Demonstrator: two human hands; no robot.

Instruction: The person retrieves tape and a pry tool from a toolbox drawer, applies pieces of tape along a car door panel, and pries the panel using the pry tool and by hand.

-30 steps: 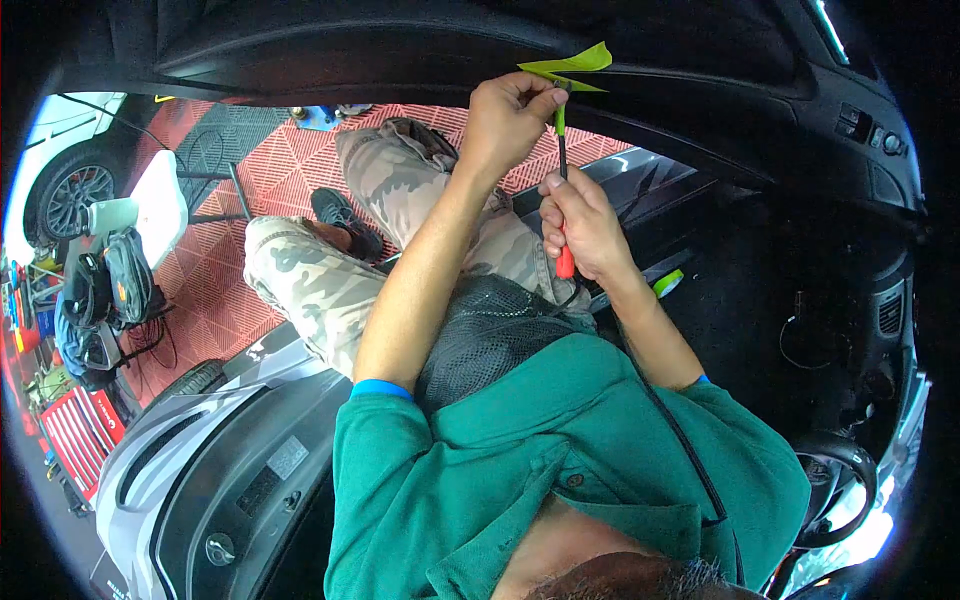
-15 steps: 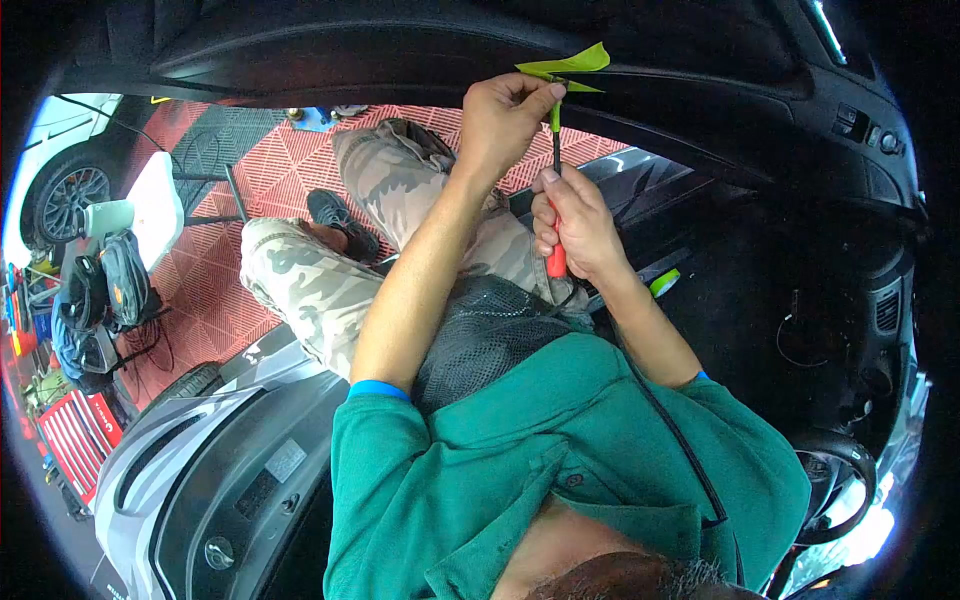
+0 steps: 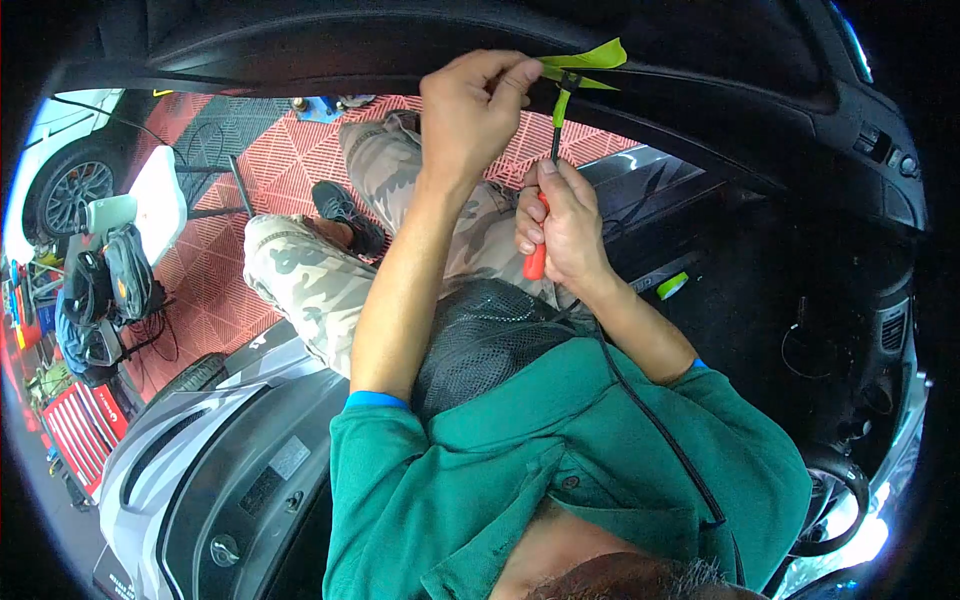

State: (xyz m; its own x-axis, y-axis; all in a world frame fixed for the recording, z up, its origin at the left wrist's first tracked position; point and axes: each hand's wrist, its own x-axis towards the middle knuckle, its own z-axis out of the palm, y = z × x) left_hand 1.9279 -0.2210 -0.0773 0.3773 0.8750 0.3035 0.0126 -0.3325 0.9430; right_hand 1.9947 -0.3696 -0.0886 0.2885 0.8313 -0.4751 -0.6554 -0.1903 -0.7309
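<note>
My right hand is closed round the red handle of a tool, whose dark shaft points up to the black door panel. Yellow-green tape is wrapped on the shaft near its dark tip. The tip meets the panel at a yellow-green tape strip with a raised, folded end. My left hand is beside that strip, thumb and index finger pinched together at its left end. What lies between those fingertips is too small to make out.
A roll of green tape lies on the door sill to the right. A steering wheel is at the lower right. At the left stand a white chair, bags and a red tool chest.
My left hand has shifted left, away from the tool tip, to the strip's left end. The red handle in my right hand has moved slightly left, tilting the tool more.
</note>
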